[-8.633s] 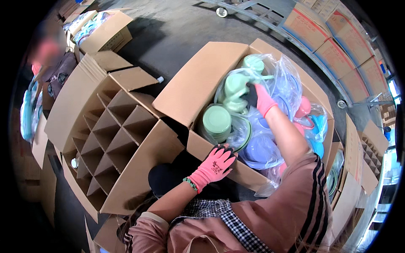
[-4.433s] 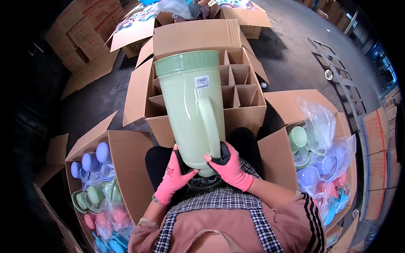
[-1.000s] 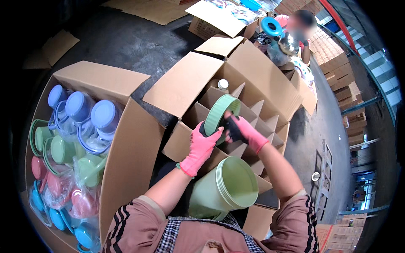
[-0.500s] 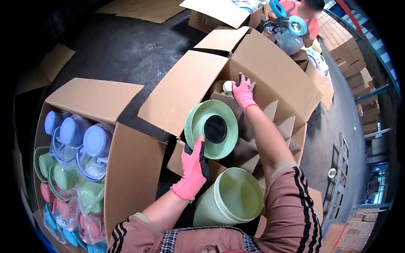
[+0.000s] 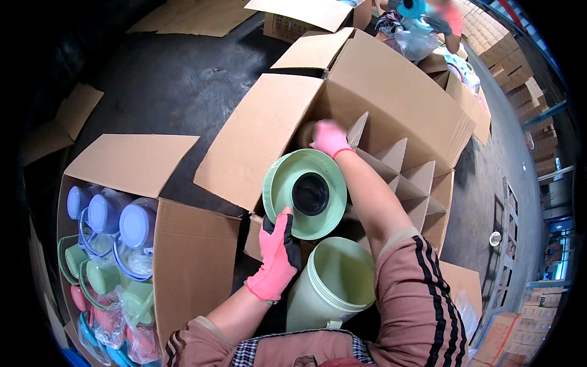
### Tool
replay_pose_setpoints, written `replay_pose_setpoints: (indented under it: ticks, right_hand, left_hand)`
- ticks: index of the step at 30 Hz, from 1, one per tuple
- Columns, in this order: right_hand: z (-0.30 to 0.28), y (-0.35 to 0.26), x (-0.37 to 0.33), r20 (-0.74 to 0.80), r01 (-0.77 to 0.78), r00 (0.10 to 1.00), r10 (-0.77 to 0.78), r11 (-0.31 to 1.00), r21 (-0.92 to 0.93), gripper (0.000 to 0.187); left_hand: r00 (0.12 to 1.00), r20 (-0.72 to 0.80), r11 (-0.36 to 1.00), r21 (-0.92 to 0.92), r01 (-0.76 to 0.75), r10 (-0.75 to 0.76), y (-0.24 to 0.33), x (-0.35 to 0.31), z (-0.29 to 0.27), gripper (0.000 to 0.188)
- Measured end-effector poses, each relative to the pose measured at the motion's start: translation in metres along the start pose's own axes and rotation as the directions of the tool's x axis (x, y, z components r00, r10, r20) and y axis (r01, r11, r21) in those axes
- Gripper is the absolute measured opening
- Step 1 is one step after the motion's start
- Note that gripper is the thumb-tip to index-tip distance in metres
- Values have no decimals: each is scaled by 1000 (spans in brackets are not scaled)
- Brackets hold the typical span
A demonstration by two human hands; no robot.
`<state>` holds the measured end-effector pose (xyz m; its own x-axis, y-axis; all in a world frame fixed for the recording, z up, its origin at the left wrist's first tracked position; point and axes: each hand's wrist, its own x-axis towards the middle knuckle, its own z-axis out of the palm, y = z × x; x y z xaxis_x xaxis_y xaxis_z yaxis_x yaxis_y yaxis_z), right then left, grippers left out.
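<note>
Fingers [image 5: 280,229] of the pink-gloved left hand [image 5: 274,263] grip the near rim of a round, pale green plastic top with a black centre [image 5: 280,189]. The blurred right hand [image 5: 330,138] reaches beyond it into the far corner of a brown cardboard box with crossed dividers [image 5: 397,92]; whether its fingers are closed on anything cannot be told. Nearer the body and right of the left fingers, a tilted pale green plastic jug [image 5: 306,303] shows its open mouth. Well left of them, a second cardboard box [image 5: 195,269] holds wrapped blue, green and pink jugs. Dark grey floor [image 5: 165,104] spreads beyond; stacked cartons [image 5: 513,76] and a co-worker stand farther off. Half a second ago the right hand was open beside a white cap; now it is lower, and the cap is hidden.
</note>
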<state>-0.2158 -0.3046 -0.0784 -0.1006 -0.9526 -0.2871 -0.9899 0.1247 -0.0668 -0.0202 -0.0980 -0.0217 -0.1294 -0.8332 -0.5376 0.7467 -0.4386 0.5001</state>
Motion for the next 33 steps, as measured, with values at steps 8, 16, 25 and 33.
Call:
replay_pose_setpoints:
  ticks: [8, 16, 25, 33]
  right_hand:
    - [-116, -10, -85, -241, -42, 968, 69, 992, 118, 46]
    - [-209, 25, -228, -523, 62, 842, 134, 939, 340, 63]
    - [-155, 81, -401, -330, 370, 814, 478, 11, 929, 25]
    - [-33, 65, -390, -653, 625, 737, 170, 193, 756, 72]
  left_hand:
    - [981, 112, 985, -74, -153, 161, -6, 14, -27, 17]
    - [872, 482, 916, -381, 125, 81, 26, -11, -14, 43]
    - [458, 876, 948, -259, 184, 151, 23, -33, -15, 25]
    - [431, 843, 913, -396, 95, 321, 30, -71, 96, 32]
